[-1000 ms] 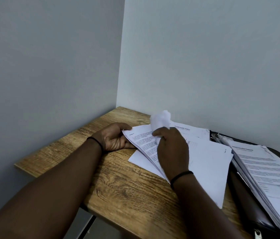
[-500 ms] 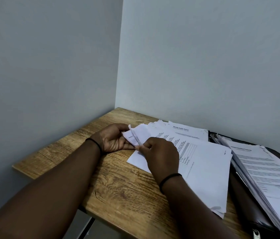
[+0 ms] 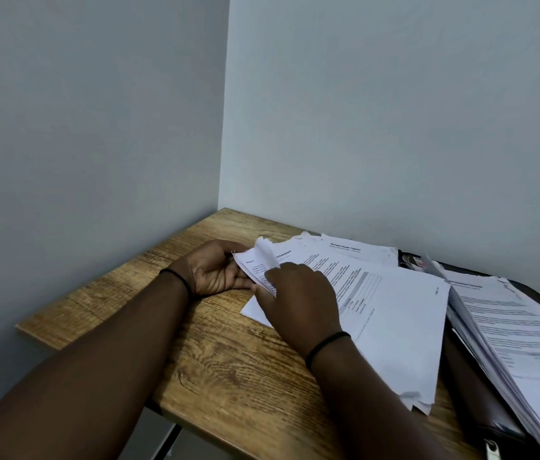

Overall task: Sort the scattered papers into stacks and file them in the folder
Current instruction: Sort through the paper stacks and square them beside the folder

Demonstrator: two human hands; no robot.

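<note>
Since half a second ago, a top sheet (image 3: 266, 257) has curled up again at the pile's left corner. Left hand (image 3: 214, 271) lies palm-up on the bench (image 3: 229, 366), fingers curled under that corner, clamped on it. Right hand (image 3: 298, 302) pinches the lifted sheet from above. Loose papers (image 3: 391, 323) fan out right; beyond them the filed stack (image 3: 521, 330) rests in the dark folder (image 3: 474, 386). Advice: peel one sheet only, keep the left hand anchoring.

A sheet's corner (image 3: 266, 252), which was being pinched low against the stack of papers (image 3: 391, 327) half a second ago, is now being lifted and curled upward by the right hand (image 3: 298, 300), which is being shifted slightly toward the left hand (image 3: 215, 272).
</note>
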